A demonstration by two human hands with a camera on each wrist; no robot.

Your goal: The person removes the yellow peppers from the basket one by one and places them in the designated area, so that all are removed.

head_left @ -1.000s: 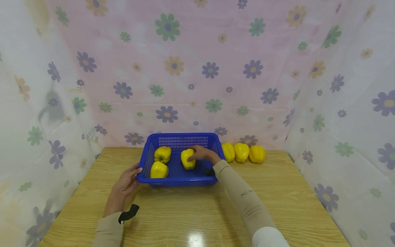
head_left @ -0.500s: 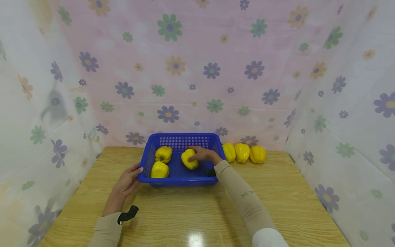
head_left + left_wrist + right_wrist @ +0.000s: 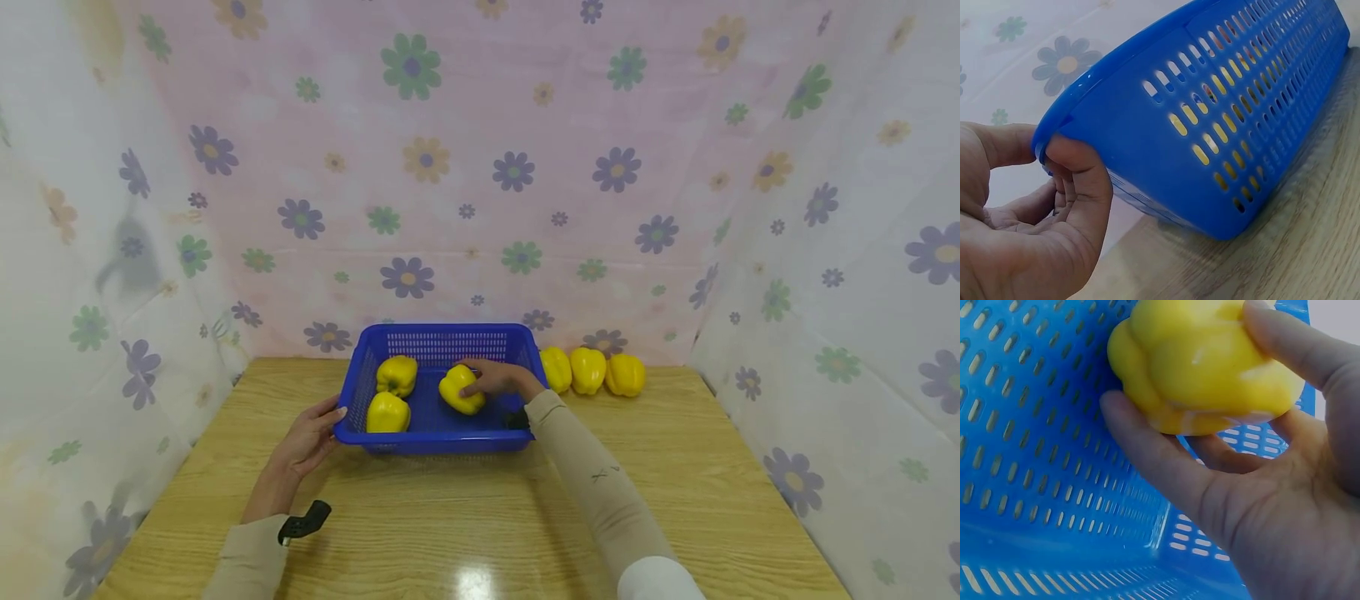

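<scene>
My right hand (image 3: 498,379) reaches into a blue plastic basket (image 3: 450,444) and holds a yellow bell pepper (image 3: 459,390). In the right wrist view the thumb lies on one side of that bell pepper (image 3: 1204,369) and the fingers curl along the other. At the basket's left front corner, my left hand (image 3: 309,437) grips the rim; the left wrist view has thumb and fingers pinching the rim (image 3: 1054,119). Two more yellow bell peppers, a rear one (image 3: 396,375) and a front one (image 3: 387,413), lie in the left part of the basket.
Three yellow bell peppers stand in a row on the wooden table (image 3: 420,525) right of the basket, the middle one (image 3: 588,370) beside the outer one (image 3: 626,375). A flowered cloth (image 3: 480,242) hangs behind the table and along both sides.
The held bell pepper tilts within the basket and sits slightly lower than half a second ago. My right hand shifts a little with it. The left hand keeps its place on the rim.
</scene>
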